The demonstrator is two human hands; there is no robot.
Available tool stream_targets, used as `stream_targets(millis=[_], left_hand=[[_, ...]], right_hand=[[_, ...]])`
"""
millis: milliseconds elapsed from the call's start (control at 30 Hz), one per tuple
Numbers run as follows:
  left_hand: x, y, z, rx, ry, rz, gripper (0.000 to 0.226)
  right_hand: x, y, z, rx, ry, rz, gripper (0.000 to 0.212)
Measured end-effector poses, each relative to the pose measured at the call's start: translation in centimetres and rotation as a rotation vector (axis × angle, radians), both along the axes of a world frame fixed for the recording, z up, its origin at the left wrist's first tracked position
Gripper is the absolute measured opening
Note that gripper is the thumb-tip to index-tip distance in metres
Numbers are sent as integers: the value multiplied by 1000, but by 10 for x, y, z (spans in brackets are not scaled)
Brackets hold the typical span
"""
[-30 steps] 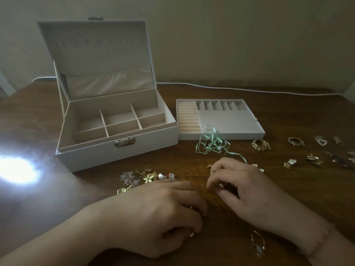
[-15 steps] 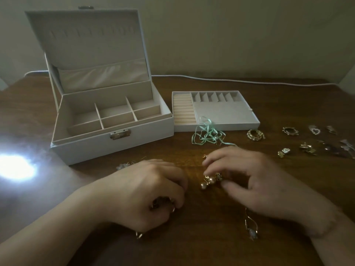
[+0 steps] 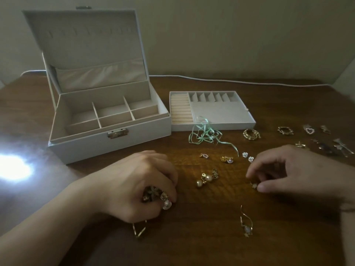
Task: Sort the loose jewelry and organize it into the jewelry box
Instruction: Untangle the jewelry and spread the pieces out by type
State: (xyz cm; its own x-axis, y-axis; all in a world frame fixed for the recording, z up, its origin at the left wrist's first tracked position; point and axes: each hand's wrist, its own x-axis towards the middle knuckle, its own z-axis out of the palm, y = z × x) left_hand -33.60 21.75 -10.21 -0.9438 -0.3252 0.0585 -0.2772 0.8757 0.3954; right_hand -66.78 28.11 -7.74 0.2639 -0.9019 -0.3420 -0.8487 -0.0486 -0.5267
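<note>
1. Since half a second ago the right hand [image 3: 299,169] has drawn away to the right, uncovering two pearl earrings [image 3: 205,179] it had been over; the left hand [image 3: 138,181] has kept its place, fist still closed.
2. The left hand's fingers are curled round a clump of small pieces [image 3: 155,195]; a pearl stud [image 3: 166,204] shows just under the fingertips and a gold hook [image 3: 139,230] sticks out below the palm.
3. The right hand's thumb and forefinger pinch a tiny earring [image 3: 254,184] against the table [image 3: 201,246].
4. Between the two hands lie the pearl earrings; beyond them sit a pink stud [image 3: 204,155], a gold cluster [image 3: 227,159] and two white flowers [image 3: 247,157].
5. Below the right fingers lies a drop earring [image 3: 246,223].
6. Past the fingers, a green ribbon [image 3: 206,134] touches the tray [image 3: 221,114], which stands beside the open box [image 3: 107,120], all compartments bare.
7. Beyond the right knuckles lie a gold ring [image 3: 251,134] and more pieces [image 3: 315,139].
</note>
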Motion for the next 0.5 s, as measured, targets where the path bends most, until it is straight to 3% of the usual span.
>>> stream_targets(millis=[167, 333, 433, 500], left_hand=[[4, -6, 3, 4, 81, 39, 43], [19, -23, 5, -13, 238, 207, 39], [27, -29, 6, -36, 247, 261, 31], [29, -33, 5, -36, 214, 278, 28]], right_hand=[[1, -4, -6, -17, 35, 45, 21], [3, -9, -10, -58, 6, 100, 21], [11, -4, -9, -166, -139, 175, 31], [28, 3, -7, -232, -312, 253, 25]])
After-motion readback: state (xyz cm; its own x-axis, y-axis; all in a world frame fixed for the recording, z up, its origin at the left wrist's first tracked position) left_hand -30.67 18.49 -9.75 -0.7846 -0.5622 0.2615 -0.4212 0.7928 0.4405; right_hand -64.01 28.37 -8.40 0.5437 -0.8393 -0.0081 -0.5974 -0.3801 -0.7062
